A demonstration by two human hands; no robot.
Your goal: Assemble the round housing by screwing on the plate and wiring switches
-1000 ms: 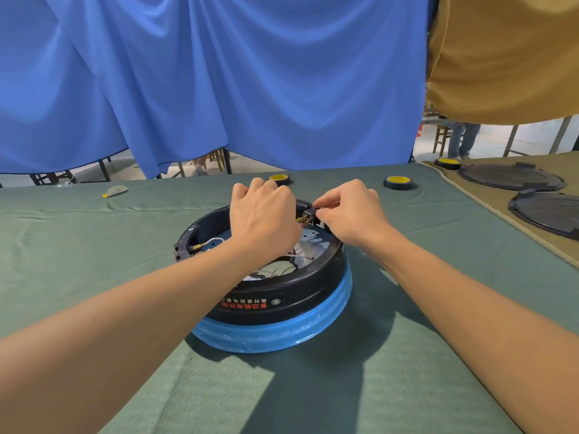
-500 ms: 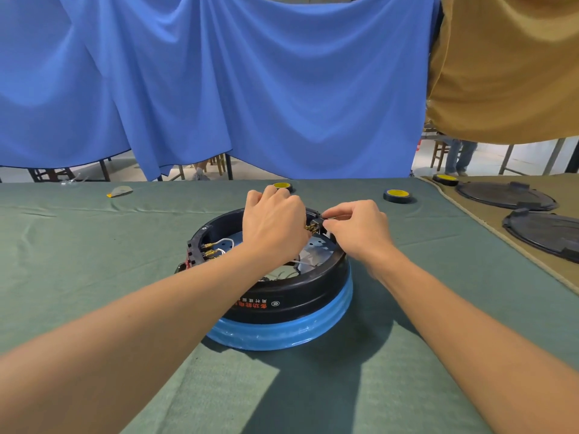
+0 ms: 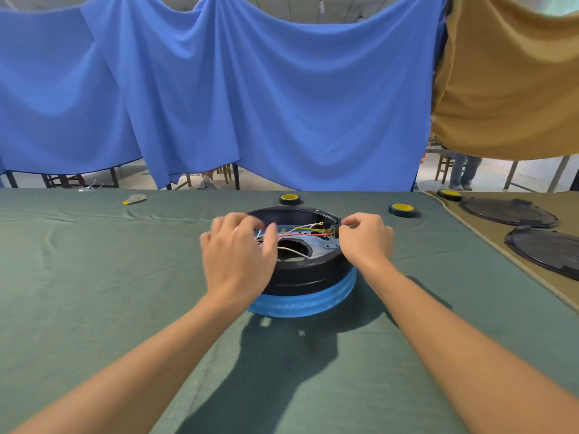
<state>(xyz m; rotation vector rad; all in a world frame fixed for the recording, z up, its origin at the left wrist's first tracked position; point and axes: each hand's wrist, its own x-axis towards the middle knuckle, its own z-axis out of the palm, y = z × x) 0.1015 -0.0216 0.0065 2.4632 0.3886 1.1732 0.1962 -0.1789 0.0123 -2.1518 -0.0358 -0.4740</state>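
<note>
Behind housing (image 3: 307,277): tape roll (image 3: 289,199) | left hand (image 3: 238,258) over wires (image 3: 304,235) | right hand (image 3: 366,242) pinches switch (image 3: 334,230)

The left hand (image 3: 238,258) and the right hand (image 3: 366,239) are bare. Behind the fingers each wrist narrows, then widens into a long, smooth forearm. The left forearm (image 3: 141,364) and the right forearm (image 3: 463,349) are bare too, as far back from the fingertips as the view reaches. Knuckles stand out as low ridges at the base of the right fingers (image 3: 357,218). The left fingers (image 3: 230,220) are blurred, so their nails cannot be made out. The left thumb (image 3: 271,242) is broad and tapers to its tip.
</note>
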